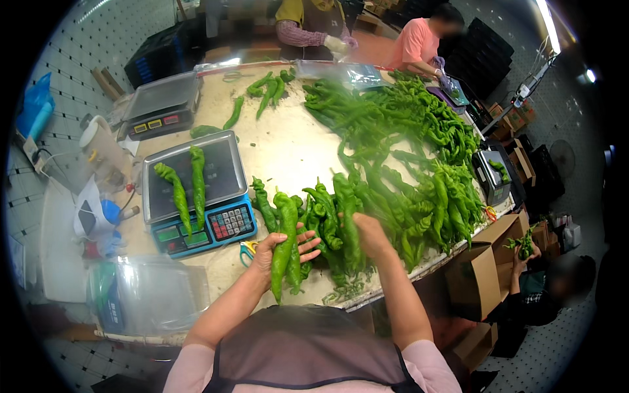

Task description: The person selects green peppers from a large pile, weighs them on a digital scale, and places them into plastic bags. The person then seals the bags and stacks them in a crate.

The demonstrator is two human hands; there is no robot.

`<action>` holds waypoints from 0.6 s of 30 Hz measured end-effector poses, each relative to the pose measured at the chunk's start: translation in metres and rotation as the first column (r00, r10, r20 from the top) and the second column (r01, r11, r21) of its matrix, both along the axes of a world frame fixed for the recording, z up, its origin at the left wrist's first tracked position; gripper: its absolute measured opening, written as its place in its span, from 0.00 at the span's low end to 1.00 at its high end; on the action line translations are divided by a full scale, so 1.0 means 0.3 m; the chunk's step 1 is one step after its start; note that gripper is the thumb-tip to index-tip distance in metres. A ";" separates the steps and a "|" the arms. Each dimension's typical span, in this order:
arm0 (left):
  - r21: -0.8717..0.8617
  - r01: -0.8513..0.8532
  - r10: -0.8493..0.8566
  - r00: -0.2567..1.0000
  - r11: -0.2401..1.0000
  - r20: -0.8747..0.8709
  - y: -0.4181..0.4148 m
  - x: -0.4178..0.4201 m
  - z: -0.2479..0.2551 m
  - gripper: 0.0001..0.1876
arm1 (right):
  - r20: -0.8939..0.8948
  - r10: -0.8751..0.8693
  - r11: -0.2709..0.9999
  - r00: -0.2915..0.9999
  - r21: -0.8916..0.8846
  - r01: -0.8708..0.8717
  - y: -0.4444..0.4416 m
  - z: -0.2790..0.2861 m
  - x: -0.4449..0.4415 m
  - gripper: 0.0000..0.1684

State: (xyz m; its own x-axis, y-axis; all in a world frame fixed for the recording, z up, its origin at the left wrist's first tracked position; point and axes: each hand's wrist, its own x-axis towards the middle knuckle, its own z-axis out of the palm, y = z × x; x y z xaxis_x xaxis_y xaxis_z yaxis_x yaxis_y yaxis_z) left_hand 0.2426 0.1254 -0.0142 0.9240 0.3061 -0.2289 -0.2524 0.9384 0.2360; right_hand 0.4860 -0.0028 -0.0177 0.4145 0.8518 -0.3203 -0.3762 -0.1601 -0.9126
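Note:
Long green peppers lie across my left hand (268, 250), whose palm is up and whose fingers are spread beneath them; the thumb rests against the front green pepper (282, 240). My right hand (369, 235) is closed round another long green pepper (348, 216), held upright above the near side of the heap; its fingertips are partly hidden. A large heap of green peppers (417, 108) spreads over the right half of the table. Two green peppers (198, 182) lie on the blue digital scale (231, 196) to the left of my left hand.
Scissors (247, 251) lie beside the blue scale. Clear plastic bags (162, 290) cover the near left corner. A second scale (162, 100) stands at the far left, and a smaller one (494, 177) at the right edge. Cardboard boxes (484, 270) stand at right. Several co-workers are around the table.

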 end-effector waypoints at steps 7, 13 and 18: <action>-0.091 0.060 -0.057 0.998 0.994 0.032 -0.009 -0.018 0.002 0.33 | 0.813 -0.063 0.997 0.579 0.073 0.006 0.069 0.093 -0.204 0.14; -0.113 0.025 -0.021 0.999 0.993 0.035 0.006 -0.044 0.006 0.37 | 0.893 0.376 0.853 0.245 -0.438 0.285 0.169 -0.089 0.075 0.26; -0.152 0.041 -0.036 0.999 0.988 0.031 0.012 -0.045 -0.005 0.38 | 0.876 0.313 0.902 0.368 -0.395 0.172 0.163 -0.105 0.133 0.21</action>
